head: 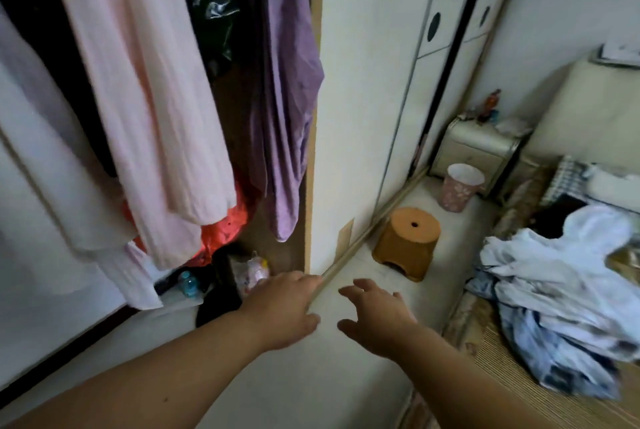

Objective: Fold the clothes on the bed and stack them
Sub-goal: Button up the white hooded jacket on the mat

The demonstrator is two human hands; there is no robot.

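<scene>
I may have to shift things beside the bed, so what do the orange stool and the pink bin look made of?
The orange stool looks like matte moulded plastic: one-piece body, round hole in the top, cut-outs at the base. The pink bin seems thin plastic or card, flower-printed, white inside; blur leaves that open.

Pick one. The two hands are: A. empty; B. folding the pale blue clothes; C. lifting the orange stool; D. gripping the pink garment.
A: the left hand and the right hand hold nothing, and the pale blue clothes lie crumpled, untouched.
</scene>
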